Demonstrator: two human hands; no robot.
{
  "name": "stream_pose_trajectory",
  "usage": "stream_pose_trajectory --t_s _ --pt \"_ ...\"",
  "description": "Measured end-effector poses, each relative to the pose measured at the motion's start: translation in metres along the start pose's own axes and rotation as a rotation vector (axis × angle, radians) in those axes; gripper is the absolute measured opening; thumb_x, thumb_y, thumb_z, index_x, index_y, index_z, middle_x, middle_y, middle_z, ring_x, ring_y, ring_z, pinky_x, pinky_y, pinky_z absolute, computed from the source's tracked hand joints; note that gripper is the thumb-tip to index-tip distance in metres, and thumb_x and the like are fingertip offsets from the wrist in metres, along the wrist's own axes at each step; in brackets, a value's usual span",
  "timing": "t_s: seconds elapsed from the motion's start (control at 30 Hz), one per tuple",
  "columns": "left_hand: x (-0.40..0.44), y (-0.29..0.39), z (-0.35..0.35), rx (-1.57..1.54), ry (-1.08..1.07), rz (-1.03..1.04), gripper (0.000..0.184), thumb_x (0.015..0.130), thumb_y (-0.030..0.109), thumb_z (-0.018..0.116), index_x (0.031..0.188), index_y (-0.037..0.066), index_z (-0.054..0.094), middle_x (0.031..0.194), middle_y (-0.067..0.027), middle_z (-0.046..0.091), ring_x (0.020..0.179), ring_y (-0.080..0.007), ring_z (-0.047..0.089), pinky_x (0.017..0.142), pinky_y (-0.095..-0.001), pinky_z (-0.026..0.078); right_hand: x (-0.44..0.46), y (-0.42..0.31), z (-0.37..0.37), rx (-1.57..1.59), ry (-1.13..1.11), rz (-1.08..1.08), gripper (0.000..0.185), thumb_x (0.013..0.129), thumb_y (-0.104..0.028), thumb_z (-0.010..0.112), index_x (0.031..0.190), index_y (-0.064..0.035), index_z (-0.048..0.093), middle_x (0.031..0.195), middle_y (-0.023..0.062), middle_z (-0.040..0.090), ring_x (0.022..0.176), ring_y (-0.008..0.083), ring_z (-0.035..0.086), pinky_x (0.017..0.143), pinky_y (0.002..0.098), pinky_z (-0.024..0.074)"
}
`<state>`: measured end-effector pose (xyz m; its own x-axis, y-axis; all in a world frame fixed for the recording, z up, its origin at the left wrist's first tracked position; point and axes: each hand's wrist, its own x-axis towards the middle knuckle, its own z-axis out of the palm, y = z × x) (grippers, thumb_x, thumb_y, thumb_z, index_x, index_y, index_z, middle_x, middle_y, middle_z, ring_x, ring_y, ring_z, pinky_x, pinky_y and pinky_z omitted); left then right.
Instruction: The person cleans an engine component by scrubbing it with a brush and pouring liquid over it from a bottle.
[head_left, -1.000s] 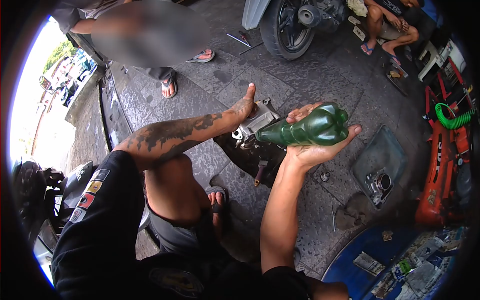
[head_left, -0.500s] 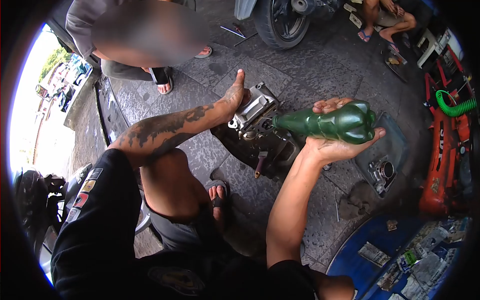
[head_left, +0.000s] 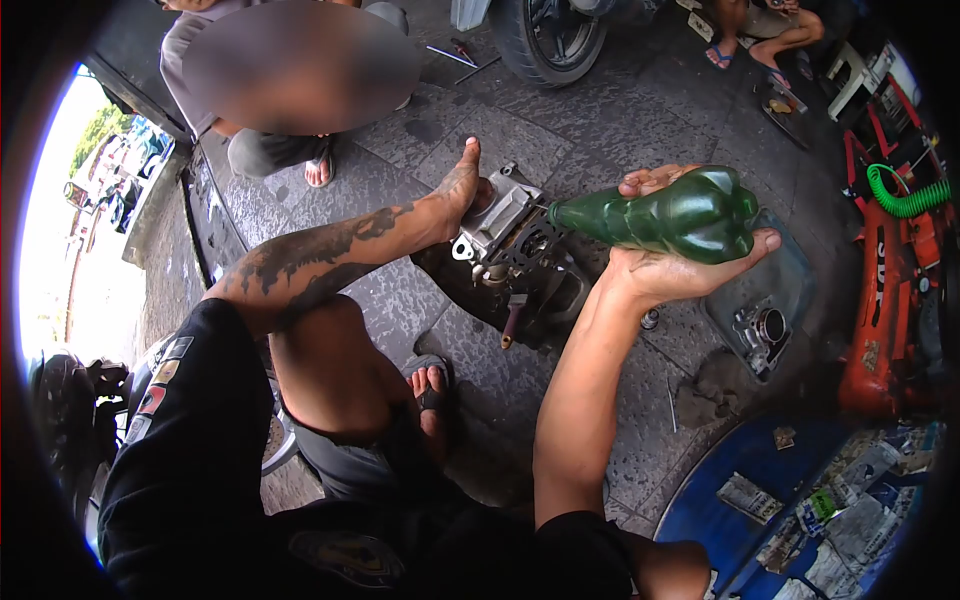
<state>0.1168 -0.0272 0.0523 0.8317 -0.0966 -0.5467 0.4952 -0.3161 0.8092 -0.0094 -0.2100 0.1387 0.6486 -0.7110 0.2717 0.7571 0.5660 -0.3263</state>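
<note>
My left hand (head_left: 462,200) is closed on the left side of a silver metal engine part (head_left: 508,208), apparently a cylinder head. Its thumb points up and its other fingers are mostly hidden behind the metal. A green plastic bottle (head_left: 680,215) lies across my right hand (head_left: 650,275), whose fingers wrap round its far side. The bottle is held nearly sideways, its neck at the right face of the cylinder head. Whether liquid flows out, I cannot tell. Below them, a brush (head_left: 514,318) rests by a dark engine piece (head_left: 560,310) on the floor.
A tray (head_left: 790,280) with a metal part (head_left: 768,328) lies right of my forearm. Beyond stand a red jack (head_left: 880,300) with a green coiled hose (head_left: 905,198) and a motorcycle wheel (head_left: 550,40). Another person (head_left: 270,155) crouches at upper left; someone else (head_left: 775,40) sits at upper right.
The bottle and my right hand have shifted slightly up in the view, and the neck sits higher against the cylinder head. The cylinder head has turned a little. The person at upper left has moved.
</note>
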Motion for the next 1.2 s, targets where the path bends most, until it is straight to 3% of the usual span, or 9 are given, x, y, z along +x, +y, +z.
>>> stream_pose_trajectory --t_s 0.07,0.27,0.33,0.5,0.6,0.67,0.87,0.93,1.2 --pt "0.001 0.001 -0.001 0.018 -0.044 -0.029 0.084 0.089 0.079 0.015 0.061 0.007 0.05 0.063 -0.0044 0.044 0.067 -0.0186 0.037 0.071 -0.0342 0.031 -0.003 0.0 0.006 -0.02 0.065 0.028 0.087 0.087 -0.079 0.025 0.084 0.001 0.059 0.061 0.0127 0.055 0.051 0.0246 0.055 0.049 0.038 0.0494" --pt "0.002 -0.001 -0.005 0.027 -0.051 0.014 0.082 0.089 0.078 0.014 0.058 0.01 0.046 0.059 -0.0032 0.04 0.062 -0.0182 0.033 0.068 -0.0338 0.028 -0.01 0.006 -0.002 0.014 0.076 0.1 0.085 0.09 -0.075 0.023 0.083 0.0018 0.058 0.059 0.0126 0.054 0.049 0.0246 0.055 0.048 0.0372 0.0495" --pt "0.0 -0.001 -0.005 0.015 -0.046 0.022 0.081 0.09 0.077 0.015 0.057 0.01 0.045 0.058 -0.0029 0.039 0.061 -0.0181 0.032 0.067 -0.0336 0.027 -0.011 0.011 -0.01 0.107 -0.054 0.119 0.076 0.091 -0.074 0.025 0.103 -0.0059 0.057 0.067 0.0142 0.064 0.051 0.0266 0.064 0.047 0.0402 0.0569" --pt "-0.001 0.003 -0.003 -0.017 -0.049 0.031 0.079 0.091 0.076 0.016 0.061 0.01 0.047 0.06 -0.0031 0.039 0.062 -0.0179 0.034 0.069 -0.0333 0.028 -0.017 0.014 -0.006 0.243 -0.106 0.157 0.077 0.092 -0.073 0.024 0.1 -0.0037 0.057 0.066 0.0158 0.063 0.049 0.028 0.062 0.046 0.0409 0.0552" --pt "-0.003 0.001 -0.001 0.009 -0.047 0.044 0.078 0.09 0.077 0.014 0.079 0.009 0.051 0.068 -0.004 0.044 0.069 -0.0191 0.04 0.075 -0.0342 0.031 -0.014 0.011 -0.001 0.249 -0.167 0.108 0.081 0.091 -0.074 0.023 0.097 -0.0007 0.056 0.064 0.0159 0.061 0.048 0.028 0.061 0.045 0.0401 0.054" --pt "0.002 -0.003 -0.002 0.012 -0.036 0.038 0.078 0.09 0.077 0.014 0.079 0.009 0.052 0.069 -0.0042 0.044 0.071 -0.0195 0.039 0.076 -0.0346 0.031 -0.014 0.001 0.005 0.191 -0.192 0.097 0.084 0.088 -0.077 0.028 0.079 0.0015 0.057 0.063 0.0132 0.056 0.05 0.0254 0.055 0.051 0.0389 0.0491" --pt "0.008 -0.007 -0.003 0.027 -0.043 0.058 0.081 0.089 0.079 0.015 0.079 0.007 0.052 0.072 -0.0053 0.045 0.074 -0.0202 0.039 0.078 -0.036 0.031 -0.016 0.002 0.001 0.219 -0.212 0.127 0.082 0.089 -0.076 0.028 0.08 0.0012 0.056 0.063 0.0133 0.055 0.05 0.0257 0.055 0.051 0.0398 0.0485" --pt "0.005 -0.005 0.002 -0.003 0.043 0.045 0.082 0.087 0.08 0.018 0.059 0.01 0.049 0.059 -0.0017 0.041 0.06 -0.0163 0.036 0.061 -0.0319 0.027 -0.021 0.004 0.003 0.224 -0.215 0.161 0.082 0.09 -0.075 0.028 0.081 0.0011 0.055 0.063 0.0133 0.055 0.049 0.0257 0.055 0.051 0.0399 0.049" --pt "-0.001 0.001 0.01 -0.056 0.079 0.003 0.086 0.087 0.08 0.02 0.072 0.005 0.058 0.07 -0.0048 0.048 0.069 -0.0177 0.04 0.069 -0.0336 0.032 -0.038 0.013 0.012 0.195 -0.097 0.27 0.084 0.089 -0.077 0.025 0.086 0.0012 0.054 0.061 0.0125 0.054 0.048 0.0239 0.054 0.049 0.0376 0.0511"
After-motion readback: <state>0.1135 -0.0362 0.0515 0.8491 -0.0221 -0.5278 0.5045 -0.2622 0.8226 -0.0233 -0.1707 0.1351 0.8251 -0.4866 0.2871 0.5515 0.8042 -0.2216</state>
